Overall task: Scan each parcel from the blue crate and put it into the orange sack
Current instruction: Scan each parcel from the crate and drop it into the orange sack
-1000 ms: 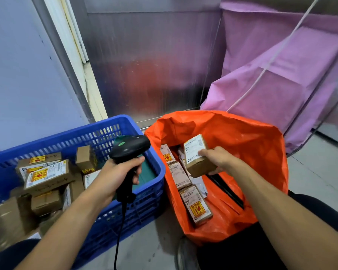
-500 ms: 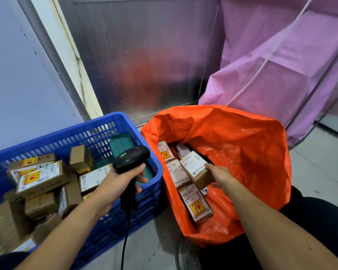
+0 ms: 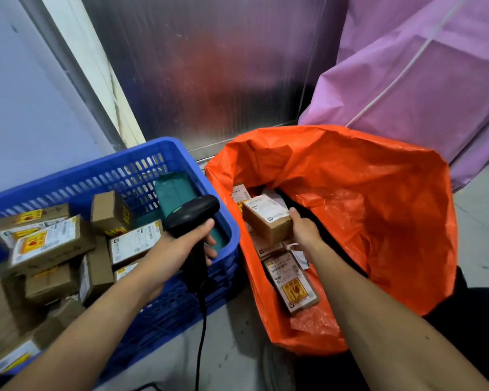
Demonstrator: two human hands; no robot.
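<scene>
Indoors, orange sack (image 3: 378,221) on grey floor (image 3: 232,354), metal wall (image 3: 209,66)

One scanner (image 3: 192,211), one blue crate (image 3: 158,145), one orange sack (image 3: 378,207), two hands (image 3: 178,249) (image 3: 305,230), roughly fifteen parcels (image 3: 48,244).

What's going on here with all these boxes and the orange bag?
A person is sorting parcels. Their left hand holds a black scanner over the edge of the blue crate, which has many cardboard parcels left in it. Their right hand holds a brown parcel low inside the orange sack, above several sacked parcels, and has not yet let go.
</scene>
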